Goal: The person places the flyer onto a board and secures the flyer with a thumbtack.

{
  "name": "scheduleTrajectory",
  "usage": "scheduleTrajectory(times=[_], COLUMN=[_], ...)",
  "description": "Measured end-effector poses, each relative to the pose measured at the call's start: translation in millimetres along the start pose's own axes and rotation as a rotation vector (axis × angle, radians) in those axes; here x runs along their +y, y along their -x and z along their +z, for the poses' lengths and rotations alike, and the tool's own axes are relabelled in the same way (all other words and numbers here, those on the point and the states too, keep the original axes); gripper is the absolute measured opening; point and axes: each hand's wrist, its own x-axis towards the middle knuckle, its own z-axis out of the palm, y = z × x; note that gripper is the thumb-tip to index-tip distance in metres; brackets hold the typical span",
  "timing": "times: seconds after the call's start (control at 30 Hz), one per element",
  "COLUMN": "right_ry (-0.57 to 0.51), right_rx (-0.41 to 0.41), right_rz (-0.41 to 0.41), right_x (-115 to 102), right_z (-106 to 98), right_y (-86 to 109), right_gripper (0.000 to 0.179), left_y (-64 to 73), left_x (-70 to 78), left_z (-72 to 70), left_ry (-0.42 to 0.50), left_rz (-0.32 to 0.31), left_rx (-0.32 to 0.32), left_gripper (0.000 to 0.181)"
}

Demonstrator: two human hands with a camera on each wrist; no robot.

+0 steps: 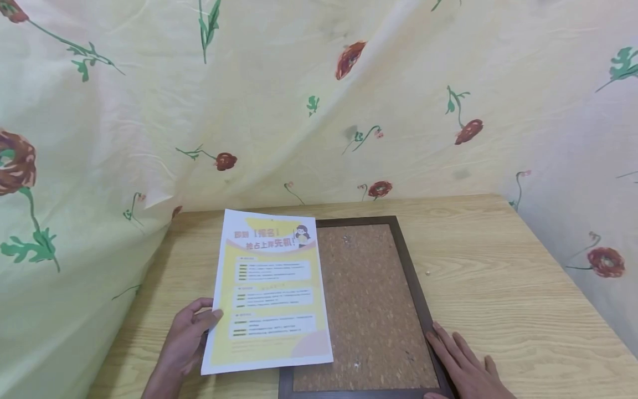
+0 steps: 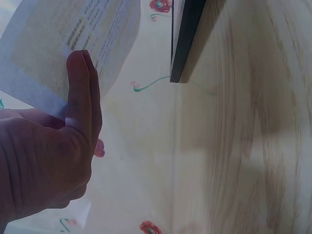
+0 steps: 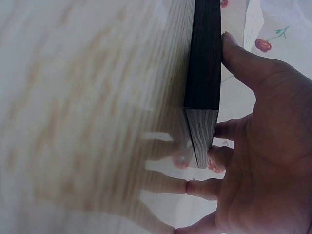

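Observation:
A printed paper poster (image 1: 269,299), yellow and white with text and a cartoon figure, is pinched at its left edge by my left hand (image 1: 181,335). The left wrist view shows two fingers against the back of the sheet, with the thumb hidden. The poster hangs tilted over the left part of a cork board (image 1: 374,305) with a dark wooden frame (image 1: 410,266). At the frame's lower right side rests my right hand (image 1: 466,363), fingers extended. In the right wrist view its thumb touches the frame and some fingertips meet the table.
The board lies on a light wood-grain table (image 1: 503,277). A tiny pale round object (image 1: 427,272) sits just right of the frame. Flower-patterned cloth (image 1: 279,111) hangs behind the table and along both sides.

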Motion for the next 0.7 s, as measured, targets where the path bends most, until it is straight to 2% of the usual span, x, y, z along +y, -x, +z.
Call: scheduleTrajectory(times=[0.13,0.33,0.57,0.7], right_ry=[-0.007,-0.001,0.004,0.004], right_rx=[-0.004,0.007,0.011,0.007], right_rz=[0.000,-0.009,-0.011,-0.010], right_x=[-0.3,0.0,-0.2,-0.1], right_z=[-0.7,-1.0,-1.2,-1.6], right_y=[-0.5,0.0,0.5,0.7], right_gripper=[0.100,0.100,0.100,0.100], left_y=[-1.2,-0.2,0.0,0.6], left_x=[0.5,-2.3,-1.4,-0.8], left_z=[4.3,10.7,20.3,24.1], left_ry=[-0.002,0.045,-0.001,0.009], left_rz=[-0.010,-0.001,0.015,0.011], left_rx=[0.009,-0.020,-0.011,-0.028], left_gripper=[0.031,0.028,0.028,0.028])
